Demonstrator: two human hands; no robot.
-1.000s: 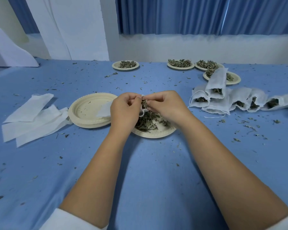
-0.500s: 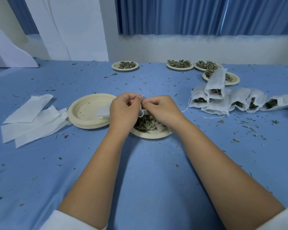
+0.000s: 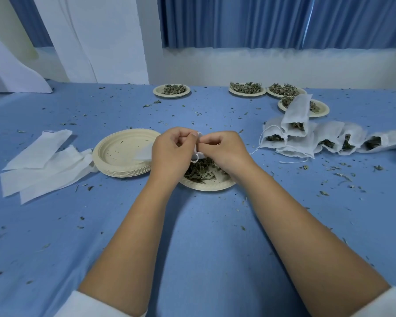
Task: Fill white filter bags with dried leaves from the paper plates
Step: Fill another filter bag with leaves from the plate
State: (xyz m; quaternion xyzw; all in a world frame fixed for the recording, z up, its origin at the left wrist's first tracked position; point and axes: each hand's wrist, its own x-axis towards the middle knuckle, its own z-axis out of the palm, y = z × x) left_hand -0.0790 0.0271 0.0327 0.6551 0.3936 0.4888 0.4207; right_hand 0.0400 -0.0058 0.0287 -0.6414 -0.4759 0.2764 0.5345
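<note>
**White filter bag** — held in the air just above the near paper plate, at the middle of the desk. Both hands pinch its top edge. Its body trails leftward behind the left hand, over the stack of empty plates. A loop of white string hangs between the hands.

**Left hand**: fingers curled, thumb and forefinger gripping the bag's edge.

**Right hand**: fingers curled, pinching the same edge, fingertips meeting those of the left.

**Near paper plate:** carries a heap of dried leaves, partly hidden by both hands.

**Left of the stack:** flat unfilled bags, overlapping one another.

**Right side:** filled bags lying in a row, with leaves showing at their open mouths and one bag laid on top.

**Far edge:** four plates of leaves — one apart at the left, three clustered at the right.

**Desk cloth:** blue, strewn with leaf crumbs.

**Behind the desk:** a blue curtain.
</note>
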